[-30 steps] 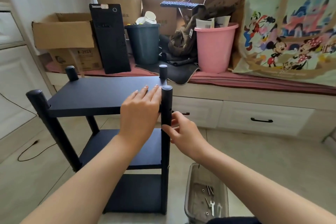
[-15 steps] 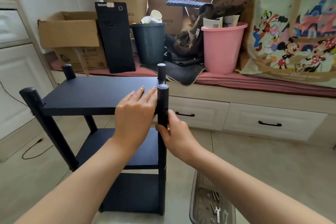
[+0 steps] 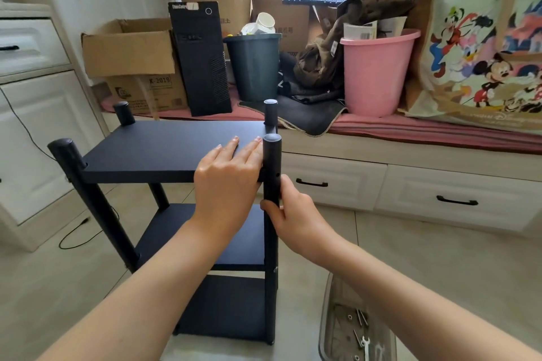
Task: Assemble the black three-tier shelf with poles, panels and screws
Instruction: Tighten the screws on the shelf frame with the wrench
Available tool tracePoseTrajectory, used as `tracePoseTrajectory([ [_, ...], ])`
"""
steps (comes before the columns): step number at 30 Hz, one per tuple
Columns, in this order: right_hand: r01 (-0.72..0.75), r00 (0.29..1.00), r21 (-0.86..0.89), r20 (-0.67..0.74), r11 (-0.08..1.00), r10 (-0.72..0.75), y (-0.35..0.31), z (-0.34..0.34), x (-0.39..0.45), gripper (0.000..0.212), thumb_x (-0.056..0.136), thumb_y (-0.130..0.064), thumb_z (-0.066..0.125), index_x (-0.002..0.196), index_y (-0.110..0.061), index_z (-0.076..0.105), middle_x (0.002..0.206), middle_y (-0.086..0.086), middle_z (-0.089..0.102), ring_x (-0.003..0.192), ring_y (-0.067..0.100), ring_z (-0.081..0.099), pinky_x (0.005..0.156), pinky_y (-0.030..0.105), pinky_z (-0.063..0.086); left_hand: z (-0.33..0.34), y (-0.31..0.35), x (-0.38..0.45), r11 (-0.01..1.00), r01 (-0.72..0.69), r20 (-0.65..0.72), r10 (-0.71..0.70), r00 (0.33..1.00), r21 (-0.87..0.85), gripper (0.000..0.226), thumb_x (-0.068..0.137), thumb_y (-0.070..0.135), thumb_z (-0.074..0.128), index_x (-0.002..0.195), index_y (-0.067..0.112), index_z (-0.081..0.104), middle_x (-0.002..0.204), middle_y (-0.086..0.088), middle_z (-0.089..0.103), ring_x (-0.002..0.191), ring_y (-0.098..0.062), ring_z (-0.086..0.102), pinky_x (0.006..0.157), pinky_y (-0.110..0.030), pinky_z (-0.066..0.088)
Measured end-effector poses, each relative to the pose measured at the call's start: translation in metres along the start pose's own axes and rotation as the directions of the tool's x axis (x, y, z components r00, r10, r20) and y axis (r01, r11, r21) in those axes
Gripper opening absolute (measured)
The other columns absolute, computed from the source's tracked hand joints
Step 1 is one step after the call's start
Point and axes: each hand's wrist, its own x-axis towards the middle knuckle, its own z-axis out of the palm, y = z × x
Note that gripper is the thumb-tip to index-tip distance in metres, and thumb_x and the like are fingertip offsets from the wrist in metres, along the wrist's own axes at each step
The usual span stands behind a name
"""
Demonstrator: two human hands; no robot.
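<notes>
Shelf [image 3: 176, 152] stands at centre, three panels fitted | left hand [image 3: 225, 182] flat, fingers straight, pressing top panel | right hand [image 3: 293, 214] grips near-right pole [image 3: 272, 167] | step: aligning pole hole | next: likely screw from tray [image 3: 325, 328] at 5 o'clock.

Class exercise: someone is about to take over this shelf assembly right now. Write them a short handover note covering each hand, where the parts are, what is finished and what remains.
Left hand: flat, pressing the top panel at its near right corner.
Right hand: gripping the near right pole just below that panel.
Shelf: upright on the floor, three panels seated between four poles.
Clear tray on the floor at the right holds loose screws and a small wrench.
Done: frame put together.
Left: an open hole shows in the near right pole at top-panel level, so that joint probably still needs a screw; check the others.
</notes>
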Motion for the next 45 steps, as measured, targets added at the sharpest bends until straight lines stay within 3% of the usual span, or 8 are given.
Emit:
tracePoseTrajectory([
  [10,0.033,0.999,0.002,-0.001,0.999,-0.033,0.003,-0.002,0.000,0.016,0.101,-0.020,0.050,0.112,-0.025,0.040,0.087,-0.001,0.061,0.079,0.018,0.061,0.069,0.032,0.053,-0.003,0.002,0.003,1.000,-0.012,0.013,0.012,1.000,0.017,0.034,0.081,0.021,0.084,0.109,0.005,0.076,0.111,-0.012,0.075,0.105,-0.040,0.070,0.085,-0.053,0.058],
  [18,0.021,1.000,0.055,0.006,0.998,-0.021,0.001,-0.002,-0.001,0.024,0.100,-0.018,0.051,0.120,-0.027,0.041,0.102,0.005,0.065,0.093,0.022,0.063,0.082,0.042,0.054,0.001,0.000,-0.002,0.999,-0.046,-0.003,0.047,0.999,0.022,0.034,0.080,0.023,0.085,0.109,0.007,0.076,0.110,-0.010,0.076,0.104,-0.040,0.070,0.083,-0.051,0.058],
  [27,0.011,1.000,0.063,-0.004,0.998,-0.010,0.000,-0.002,-0.003,0.021,0.101,-0.019,0.050,0.118,-0.027,0.040,0.097,0.007,0.065,0.088,0.025,0.063,0.080,0.043,0.055,0.000,0.001,0.001,1.000,-0.022,-0.009,0.022,1.000,0.002,0.038,0.080,0.025,0.085,0.112,0.006,0.075,0.109,-0.013,0.075,0.104,-0.042,0.070,0.084,-0.054,0.057],
  [30,0.001,1.000,0.090,0.000,0.996,-0.001,0.001,-0.004,-0.003,0.021,0.100,-0.021,0.053,0.119,-0.025,0.046,0.101,0.004,0.066,0.092,0.024,0.065,0.082,0.039,0.055,0.001,0.001,0.000,1.000,-0.018,-0.004,0.018,1.000,-0.007,0.037,0.083,0.026,0.082,0.113,0.006,0.075,0.111,-0.012,0.075,0.106,-0.041,0.069,0.087,-0.053,0.056],
  [35,-0.032,0.999,0.156,0.016,0.987,0.030,0.004,-0.010,-0.002,0.015,0.098,-0.029,0.059,0.111,-0.024,0.055,0.099,-0.008,0.064,0.087,0.012,0.066,0.069,0.019,0.051,0.004,-0.001,-0.002,0.999,-0.035,-0.028,0.034,0.999,-0.021,0.035,0.086,0.026,0.078,0.114,0.006,0.074,0.114,-0.013,0.074,0.109,-0.041,0.069,0.089,-0.053,0.055],
  [40,-0.072,0.997,0.183,0.054,0.981,0.064,0.017,-0.012,-0.011,0.025,0.096,-0.036,0.060,0.117,-0.023,0.058,0.106,-0.010,0.066,0.098,0.004,0.065,0.080,0.017,0.052,0.005,-0.002,-0.004,0.999,-0.033,0.005,0.033,0.999,-0.031,0.036,0.088,0.025,0.075,0.119,0.008,0.072,0.119,-0.011,0.072,0.114,-0.039,0.066,0.094,-0.053,0.052],
  [45,-0.182,0.983,0.031,0.040,0.983,0.180,0.059,-0.033,-0.020,0.029,0.098,-0.044,0.054,0.113,-0.021,0.064,0.103,-0.009,0.069,0.096,0.004,0.063,0.076,0.015,0.046,0.004,0.000,-0.005,0.999,-0.020,-0.003,0.020,1.000,-0.050,0.033,0.091,0.024,0.072,0.121,0.011,0.072,0.121,-0.006,0.072,0.116,-0.038,0.066,0.094,-0.051,0.052],
])
